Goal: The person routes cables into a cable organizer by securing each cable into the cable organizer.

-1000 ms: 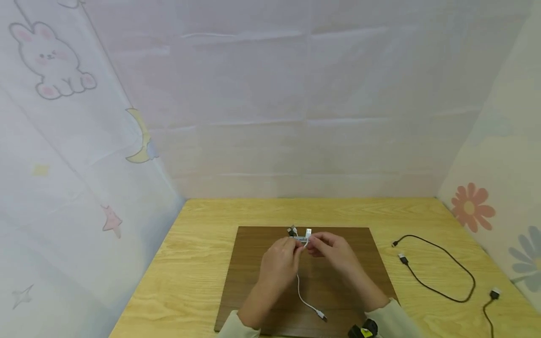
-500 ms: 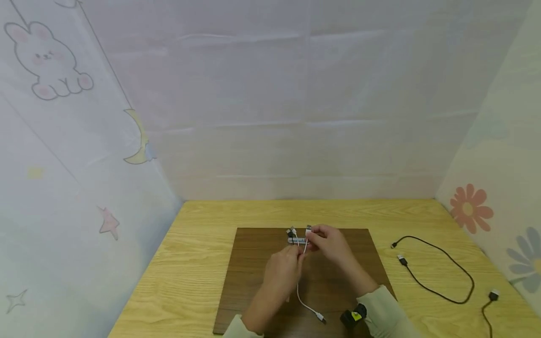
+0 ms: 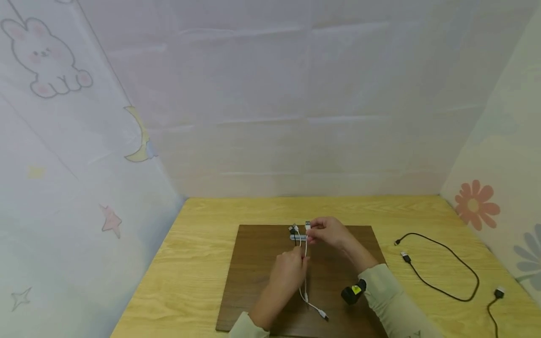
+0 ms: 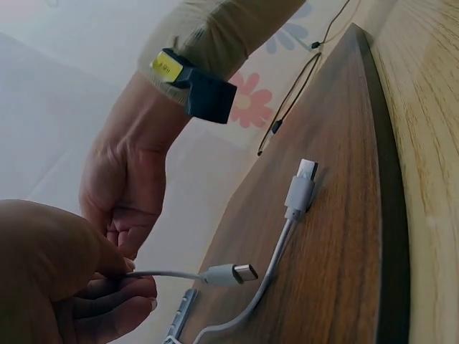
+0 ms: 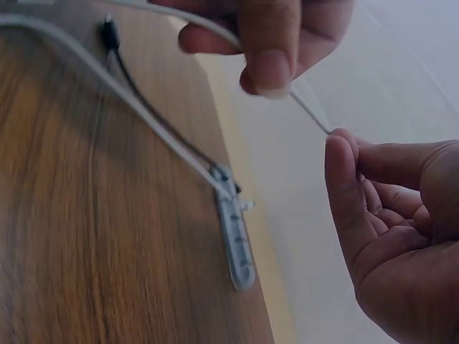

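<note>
My left hand (image 3: 288, 273) pinches a white cable (image 3: 306, 253) between thumb and fingers; in the left wrist view a short end with a white plug (image 4: 221, 275) sticks out from it. The right hand (image 3: 331, 233), farther back, pinches the same cable just below its upright USB plug (image 3: 307, 225). Between the hands the cable is nearly straight. A grey-blue cable holder (image 5: 238, 251) lies on the brown board (image 3: 249, 253), with a black cable (image 5: 129, 75) and another white cable (image 5: 147, 107) at one end. That white cable's far plug (image 4: 300, 192) rests on the board.
On the table's right side lie a looped black cable (image 3: 457, 259) and a second black cable's plug (image 3: 499, 293). The light wooden table (image 3: 169, 277) surrounds the board, with patterned cloth walls (image 3: 270, 117) behind and beside it. A black wrist camera (image 3: 352, 292) sits at the right wrist.
The right hand has moved up and back with the USB plug, while the left has shifted slightly toward the front. More cable shows between them, and the holder is less covered.
</note>
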`<state>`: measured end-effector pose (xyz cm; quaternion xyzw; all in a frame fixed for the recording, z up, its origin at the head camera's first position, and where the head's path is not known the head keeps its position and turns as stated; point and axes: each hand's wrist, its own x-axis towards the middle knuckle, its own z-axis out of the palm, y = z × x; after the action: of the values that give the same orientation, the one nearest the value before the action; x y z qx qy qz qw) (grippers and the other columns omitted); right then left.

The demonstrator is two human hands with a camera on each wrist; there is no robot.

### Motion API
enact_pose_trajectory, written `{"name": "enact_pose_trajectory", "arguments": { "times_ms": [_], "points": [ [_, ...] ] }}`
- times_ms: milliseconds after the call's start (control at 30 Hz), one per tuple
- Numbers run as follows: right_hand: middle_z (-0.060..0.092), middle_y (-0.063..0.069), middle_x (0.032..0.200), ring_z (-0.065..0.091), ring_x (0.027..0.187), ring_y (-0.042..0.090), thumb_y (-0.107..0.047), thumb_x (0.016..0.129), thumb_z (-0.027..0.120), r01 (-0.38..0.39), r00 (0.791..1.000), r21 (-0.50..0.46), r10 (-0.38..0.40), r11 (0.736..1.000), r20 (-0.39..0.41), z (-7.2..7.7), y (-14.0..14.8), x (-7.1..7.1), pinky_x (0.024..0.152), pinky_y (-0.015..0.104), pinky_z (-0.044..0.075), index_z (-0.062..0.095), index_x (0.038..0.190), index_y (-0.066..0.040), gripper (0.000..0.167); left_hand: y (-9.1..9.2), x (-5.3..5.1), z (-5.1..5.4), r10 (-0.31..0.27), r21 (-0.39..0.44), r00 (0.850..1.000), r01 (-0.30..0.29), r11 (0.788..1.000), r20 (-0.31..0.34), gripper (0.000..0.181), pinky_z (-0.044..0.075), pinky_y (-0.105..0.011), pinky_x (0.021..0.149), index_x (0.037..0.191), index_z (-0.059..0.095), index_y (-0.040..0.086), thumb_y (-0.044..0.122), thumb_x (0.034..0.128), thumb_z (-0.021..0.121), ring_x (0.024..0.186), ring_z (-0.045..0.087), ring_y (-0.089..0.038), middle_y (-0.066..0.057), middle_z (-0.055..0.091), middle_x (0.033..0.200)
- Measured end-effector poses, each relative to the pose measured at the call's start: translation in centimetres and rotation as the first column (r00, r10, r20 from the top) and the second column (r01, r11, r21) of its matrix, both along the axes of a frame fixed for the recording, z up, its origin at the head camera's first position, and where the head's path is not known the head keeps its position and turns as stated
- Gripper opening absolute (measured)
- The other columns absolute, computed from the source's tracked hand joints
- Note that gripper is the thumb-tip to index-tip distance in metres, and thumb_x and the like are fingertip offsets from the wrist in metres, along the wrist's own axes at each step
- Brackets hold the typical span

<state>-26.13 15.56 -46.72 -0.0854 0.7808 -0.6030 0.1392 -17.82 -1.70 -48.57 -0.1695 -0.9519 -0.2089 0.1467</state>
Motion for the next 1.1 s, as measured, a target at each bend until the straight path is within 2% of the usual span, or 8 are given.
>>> {"name": "enact_pose_trajectory", "arguments": {
  "times_ms": [200,300,433,533,633,767,900,1100],
  "points": [
    [0.071,0.015,0.094,0.072,0.077,0.021,-0.003,0.099,0.062,0.004,0.995,0.151,0.011,0.989,-0.102,-0.9,-0.7,-1.3,0.073,0.039,0.061,0.06,0.119,0.011,0.024,0.7,-0.3,-0.6,0.042,-0.071,0.999,-0.04,0.997,0.017,0.025,0.043,-0.034,0.044,0.077,0.059,0.011,0.023,0.091,0.075,0.057,0.065,-0.028,-0.008,0.062,0.063],
    [0.071,0.011,0.09,0.07,0.074,0.019,-0.004,0.099,0.063,0.022,0.994,0.215,0.001,0.976,-0.109,-1.3,-1.3,-2.0,0.071,0.038,0.06,0.064,0.114,0.007,0.019,0.9,-0.3,-1.0,0.035,-0.094,0.999,-0.033,0.995,0.015,0.025,0.045,-0.036,0.046,0.075,0.059,0.011,0.023,0.0883,0.077,0.058,0.065,-0.029,-0.008,0.062,0.063],
    [0.07,0.012,0.087,0.069,0.07,0.019,-0.005,0.098,0.065,0.026,0.995,0.24,-0.001,0.971,-0.104,-1.7,-1.9,-2.8,0.066,0.036,0.06,0.066,0.107,0.006,0.015,1.0,-0.3,-1.6,0.038,-0.145,0.999,-0.034,0.989,0.021,0.026,0.047,-0.037,0.047,0.073,0.06,0.01,0.024,0.0852,0.079,0.057,0.065,-0.029,-0.009,0.064,0.063],
    [0.069,0.011,0.086,0.068,0.07,0.019,-0.005,0.097,0.066,0.032,0.995,0.268,-0.006,0.963,-0.096,-2.3,-2.0,-3.1,0.064,0.034,0.059,0.067,0.102,0.004,0.011,1.2,-0.2,-1.9,0.052,-0.183,0.998,-0.044,0.982,0.039,0.028,0.046,-0.037,0.045,0.071,0.061,0.01,0.027,0.085,0.078,0.057,0.065,-0.027,-0.009,0.065,0.063],
    [0.069,0.008,0.086,0.068,0.071,0.016,-0.008,0.097,0.067,0.051,0.995,0.326,-0.021,0.944,-0.095,-3.3,-1.9,-3.5,0.064,0.031,0.057,0.068,0.098,0.0,0.008,1.4,-0.1,-2.2,0.054,-0.217,0.997,-0.04,0.975,0.056,0.028,0.045,-0.035,0.044,0.068,0.061,0.01,0.026,0.086,0.076,0.056,0.064,-0.025,-0.009,0.065,0.063],
    [0.069,0.005,0.086,0.067,0.072,0.014,-0.011,0.096,0.068,0.086,0.99,0.398,-0.033,0.913,-0.137,-4.1,-1.7,-3.9,0.066,0.032,0.056,0.071,0.097,-0.003,0.008,1.7,0.0,-2.4,0.048,-0.254,0.998,-0.038,0.966,0.034,0.026,0.045,-0.033,0.042,0.069,0.061,0.01,0.024,0.0858,0.075,0.055,0.064,-0.023,-0.007,0.063,0.062],
    [0.069,0.003,0.084,0.064,0.072,0.014,-0.014,0.095,0.07,0.106,0.981,0.451,-0.019,0.886,-0.194,-4.4,-1.8,-4.2,0.067,0.033,0.053,0.071,0.096,-0.005,0.009,1.9,-0.1,-2.5,0.057,-0.285,0.998,-0.05,0.957,0.018,0.023,0.046,-0.032,0.043,0.071,0.06,0.011,0.022,0.084,0.075,0.055,0.063,-0.022,-0.006,0.063,0.063],
    [0.068,0.002,0.084,0.059,0.072,0.015,-0.014,0.095,0.069,0.094,0.976,0.491,0.018,0.866,-0.218,-4.6,-1.9,-4.5,0.066,0.032,0.049,0.07,0.096,-0.006,0.008,2.3,0.0,-2.6,0.068,-0.329,0.997,-0.075,0.941,-0.033,0.018,0.046,-0.032,0.043,0.072,0.062,0.012,0.016,0.083,0.075,0.055,0.063,-0.021,-0.003,0.064,0.063]
  ]
}}
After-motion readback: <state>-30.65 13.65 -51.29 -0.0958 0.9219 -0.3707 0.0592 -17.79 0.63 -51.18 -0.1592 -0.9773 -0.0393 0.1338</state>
